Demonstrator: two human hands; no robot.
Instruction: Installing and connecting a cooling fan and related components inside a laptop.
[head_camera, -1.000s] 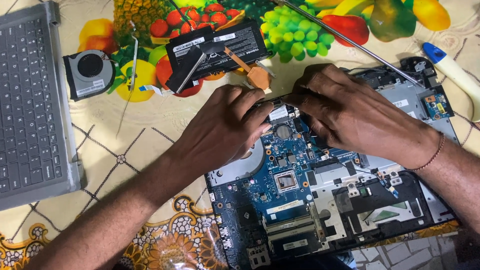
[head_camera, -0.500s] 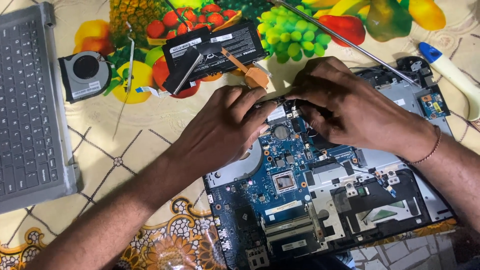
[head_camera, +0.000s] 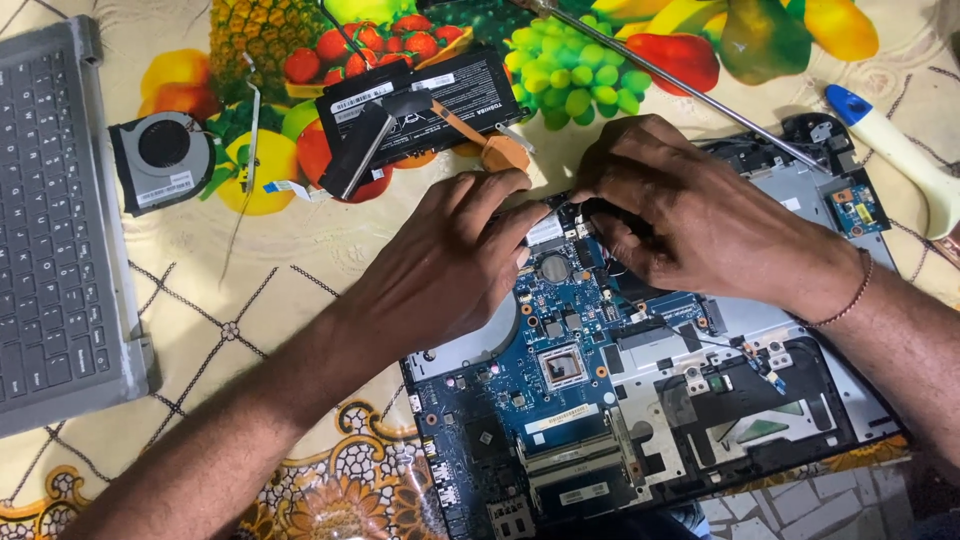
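Note:
An opened laptop base lies in front of me with its blue motherboard exposed. My left hand rests on the board's upper left part, fingers pressed against its top edge near a round coin cell. My right hand lies over the board's top edge just to the right, fingertips pinching something small and dark by the left hand's fingertips. What they pinch is hidden by the fingers.
A grey keyboard panel lies at the left. A cooling fan, a black battery pack and an orange ribbon cable lie behind the hands. A long metal rod and a white-handled tool sit at the back right on the fruit-print tablecloth.
Both hands stay on the board's top edge with only small finger shifts. The view has drifted slightly.

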